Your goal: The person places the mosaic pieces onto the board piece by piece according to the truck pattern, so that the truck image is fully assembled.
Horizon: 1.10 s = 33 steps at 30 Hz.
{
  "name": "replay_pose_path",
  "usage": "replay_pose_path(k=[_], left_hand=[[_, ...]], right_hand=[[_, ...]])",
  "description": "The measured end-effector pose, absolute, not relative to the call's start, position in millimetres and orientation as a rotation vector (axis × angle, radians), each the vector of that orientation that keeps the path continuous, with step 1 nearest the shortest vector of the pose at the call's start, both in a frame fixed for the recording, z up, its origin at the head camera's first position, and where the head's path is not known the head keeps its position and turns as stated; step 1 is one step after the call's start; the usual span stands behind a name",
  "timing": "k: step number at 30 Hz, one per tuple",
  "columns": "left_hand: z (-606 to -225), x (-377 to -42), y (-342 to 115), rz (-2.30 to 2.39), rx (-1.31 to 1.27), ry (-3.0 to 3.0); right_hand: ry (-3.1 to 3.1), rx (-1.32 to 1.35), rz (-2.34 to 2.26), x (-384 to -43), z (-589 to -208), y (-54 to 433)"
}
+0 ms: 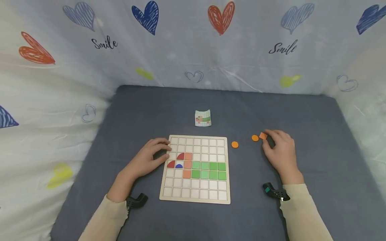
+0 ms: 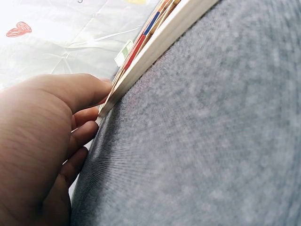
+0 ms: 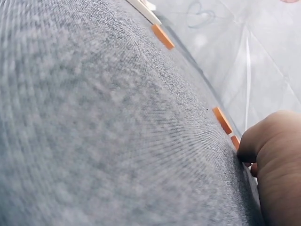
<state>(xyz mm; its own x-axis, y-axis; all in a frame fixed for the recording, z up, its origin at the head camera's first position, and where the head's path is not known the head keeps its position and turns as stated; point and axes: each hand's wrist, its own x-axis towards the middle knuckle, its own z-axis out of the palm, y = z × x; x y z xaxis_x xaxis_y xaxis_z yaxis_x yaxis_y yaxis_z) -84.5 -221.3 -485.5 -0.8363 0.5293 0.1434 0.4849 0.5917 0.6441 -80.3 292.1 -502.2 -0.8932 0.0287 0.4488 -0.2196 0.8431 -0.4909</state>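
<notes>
My left hand (image 1: 146, 157) rests at the left edge of a pale wooden grid board (image 1: 196, 200), thumb and fingertips touching its rim. On the board lie several green square tiles (image 1: 213, 166), salmon square tiles (image 1: 187, 164), two dark red quarter-round tiles (image 1: 180, 156) and a blue half-round tile (image 1: 179, 166). To the right of the board, my right hand (image 1: 281, 152) pinches an orange square tile (image 1: 263, 136) between thumb and index finger, low at the table. Just left of that tile is an orange disc (image 1: 255, 138); another orange disc (image 1: 235, 144) lies nearer the board.
A small printed card (image 1: 203, 118) with a coloured grid pattern lies beyond the board. The dark grey cloth (image 1: 144, 110) covers the table. A white curtain with hearts (image 1: 193, 53) hangs behind and along the sides. Each wrist wears a black strap device (image 1: 272, 191).
</notes>
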Motion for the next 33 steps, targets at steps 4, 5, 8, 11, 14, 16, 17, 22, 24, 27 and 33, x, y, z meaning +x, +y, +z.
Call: replay_pose_path(k=[4,5,8,11,14,16,17,22,24,27,33], left_hand=[[-484.9,-84.6,-220.2,1.077,0.861,2.746],[-484.6,-84.9,-220.2,1.075,0.860,2.746],[-484.0,-85.4,-220.4,1.073,0.868,2.749],[-484.8,-85.0,-221.2,1.067,0.872,2.753],[-485.6,-84.5,-221.2,1.070,0.868,2.749],[-485.8,-84.4,-221.1,1.076,0.863,2.746],[-486.1,-84.3,-221.1,1.081,0.862,2.745],[-485.4,-83.8,-220.7,1.091,0.854,2.738],[-485.3,-83.7,-220.7,1.088,0.847,2.738],[-485.9,-83.9,-220.6,1.080,0.841,2.737],[-486.0,-84.8,-220.5,1.083,0.844,2.746]], right_hand=[[-2.574,0.167,0.736,-79.7,-502.6,292.6],[-2.572,0.170,0.734,-79.6,-502.6,292.6],[-2.580,0.155,0.743,-78.0,-501.8,291.4],[-2.597,0.130,0.755,-77.0,-500.9,289.8],[-2.615,0.105,0.748,-77.5,-499.9,288.2],[-2.624,0.088,0.747,-78.2,-499.4,287.8],[-2.626,0.082,0.745,-78.4,-499.1,287.7],[-2.632,0.060,0.741,-79.6,-499.5,288.8],[-2.635,0.054,0.743,-80.3,-500.0,289.0],[-2.640,0.048,0.763,-82.0,-500.8,289.0],[-2.617,0.030,0.848,-85.4,-500.0,289.3]])
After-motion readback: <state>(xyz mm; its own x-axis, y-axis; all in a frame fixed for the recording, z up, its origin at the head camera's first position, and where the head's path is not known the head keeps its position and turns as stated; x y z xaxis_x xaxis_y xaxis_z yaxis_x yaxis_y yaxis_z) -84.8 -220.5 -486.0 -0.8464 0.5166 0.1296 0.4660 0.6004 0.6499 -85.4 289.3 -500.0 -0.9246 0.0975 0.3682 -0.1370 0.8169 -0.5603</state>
